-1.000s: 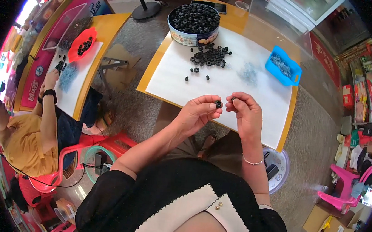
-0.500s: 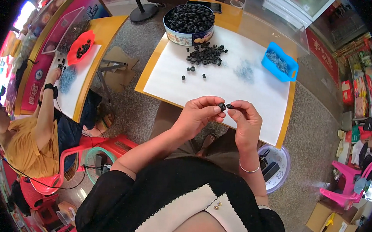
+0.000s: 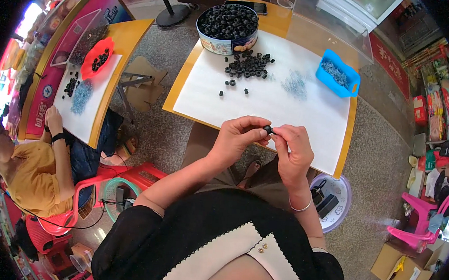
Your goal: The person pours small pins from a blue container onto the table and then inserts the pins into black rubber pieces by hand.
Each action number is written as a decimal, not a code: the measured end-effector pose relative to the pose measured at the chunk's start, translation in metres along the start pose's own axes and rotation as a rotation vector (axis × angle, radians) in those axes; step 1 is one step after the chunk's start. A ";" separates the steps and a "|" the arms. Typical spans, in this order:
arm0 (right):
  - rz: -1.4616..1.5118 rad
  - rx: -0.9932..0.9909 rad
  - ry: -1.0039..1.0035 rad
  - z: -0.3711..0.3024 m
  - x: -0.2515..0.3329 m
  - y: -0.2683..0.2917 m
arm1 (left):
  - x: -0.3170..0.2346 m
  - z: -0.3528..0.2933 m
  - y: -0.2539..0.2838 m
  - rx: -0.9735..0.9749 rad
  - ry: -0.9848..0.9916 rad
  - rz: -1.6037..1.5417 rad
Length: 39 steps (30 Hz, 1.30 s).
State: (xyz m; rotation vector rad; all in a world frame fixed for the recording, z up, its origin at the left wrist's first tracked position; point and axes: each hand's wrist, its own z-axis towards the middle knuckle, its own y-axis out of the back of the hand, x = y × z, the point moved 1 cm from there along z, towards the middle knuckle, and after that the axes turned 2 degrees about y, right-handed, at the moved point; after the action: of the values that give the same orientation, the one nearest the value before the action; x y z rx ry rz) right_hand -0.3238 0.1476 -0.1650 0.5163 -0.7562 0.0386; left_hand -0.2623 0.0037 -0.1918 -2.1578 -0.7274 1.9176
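Observation:
Above the near edge of the white-topped table, my left hand pinches a small black ring-shaped part between thumb and fingertips. My right hand is closed at the other side of that part, its thumb and fingertips against a small dark piece that meets it; the fingers mostly hide this piece. Beyond my hands lies a loose pile of similar black parts, with a few strays. Behind the pile, a round tin is heaped with more of them. A scatter of fine blue-grey bits lies to the right.
A blue plastic basket of the blue-grey bits stands at the table's right. At left, a person in a yellow top sits by another table with a red dish. Beside my right arm is a pale basin; a red stool is left.
My right hand has brought its small dark piece against the black part in my left, its fingers turning inward. The person at left has drawn a hand back from the parts toward the table's near edge.

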 end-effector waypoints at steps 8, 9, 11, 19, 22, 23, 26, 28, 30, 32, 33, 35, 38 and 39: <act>-0.058 0.023 0.048 -0.005 -0.001 -0.002 | 0.002 0.000 0.002 0.003 -0.161 0.198; -0.054 0.030 0.044 -0.005 -0.001 -0.001 | 0.001 0.000 0.002 0.006 -0.159 0.213; -0.060 0.023 0.037 -0.004 0.001 0.001 | 0.001 0.001 0.003 0.016 -0.126 0.192; -0.041 0.050 0.026 -0.007 -0.002 0.001 | 0.005 0.003 0.003 0.035 -0.136 0.199; 0.022 0.072 -0.078 -0.009 -0.005 0.001 | 0.007 0.003 0.005 0.037 -0.190 0.247; 0.114 0.090 -0.170 -0.010 -0.007 0.002 | 0.006 0.003 0.006 0.056 -0.194 0.267; 0.302 0.119 -0.334 -0.013 -0.013 0.004 | 0.003 0.005 0.010 0.089 -0.059 0.216; 0.396 0.132 -0.407 -0.014 -0.016 0.005 | 0.003 0.005 0.010 0.103 0.082 0.144; 0.460 0.148 -0.480 -0.014 -0.016 0.006 | 0.005 0.005 0.009 0.079 0.151 0.024; 0.479 0.129 -0.508 -0.016 -0.017 0.006 | 0.007 0.006 0.007 0.072 0.144 -0.042; 0.498 0.110 -0.535 -0.016 -0.018 0.006 | 0.008 0.005 0.006 0.066 0.136 -0.108; 0.453 0.135 -0.504 -0.014 -0.015 0.009 | 0.006 0.004 0.005 0.049 0.140 -0.068; 0.337 0.167 -0.409 -0.013 -0.013 0.010 | 0.008 0.004 0.006 0.044 0.111 0.015; 0.266 0.175 -0.347 -0.012 -0.012 0.010 | 0.009 0.004 0.007 0.054 0.078 0.058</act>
State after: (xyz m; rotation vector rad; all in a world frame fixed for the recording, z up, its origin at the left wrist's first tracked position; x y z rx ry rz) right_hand -0.3268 0.1642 -0.1759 0.5932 -1.1655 0.2700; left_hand -0.2637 0.0008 -0.2034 -2.2305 -0.5996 1.8454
